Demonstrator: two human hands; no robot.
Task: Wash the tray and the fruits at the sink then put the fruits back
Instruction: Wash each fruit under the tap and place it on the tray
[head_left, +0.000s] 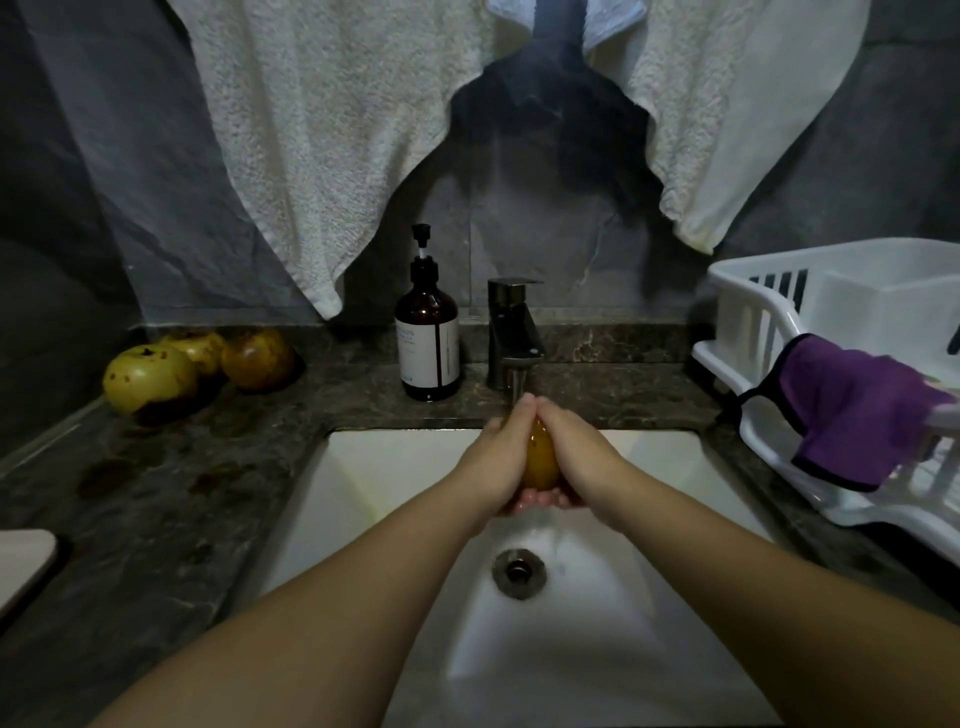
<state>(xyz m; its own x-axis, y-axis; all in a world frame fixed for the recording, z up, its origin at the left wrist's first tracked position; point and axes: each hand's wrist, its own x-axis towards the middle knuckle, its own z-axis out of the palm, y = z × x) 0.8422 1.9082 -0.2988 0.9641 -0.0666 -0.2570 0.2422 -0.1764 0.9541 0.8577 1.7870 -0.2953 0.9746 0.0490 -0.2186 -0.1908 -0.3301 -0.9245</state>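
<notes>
We see left hand (496, 457) and right hand (574, 460) cupped round a smooth oval yellow fruit (541, 460) under the metal faucet (511, 332). Left of faucet: amber pump bottle (427, 332), white label unreadable.

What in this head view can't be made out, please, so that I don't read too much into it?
- Fruit: mostly covered by the left hand and right hand; its kind is unclear.
- Water: the tap spout is behind the fingertips, so flow is uncertain.
- Bottle label: print too small to read.
- Rack: cut off by the right edge, partly draped by a purple cloth.
- Third fruit on the counter: half hidden behind its neighbours.
</notes>
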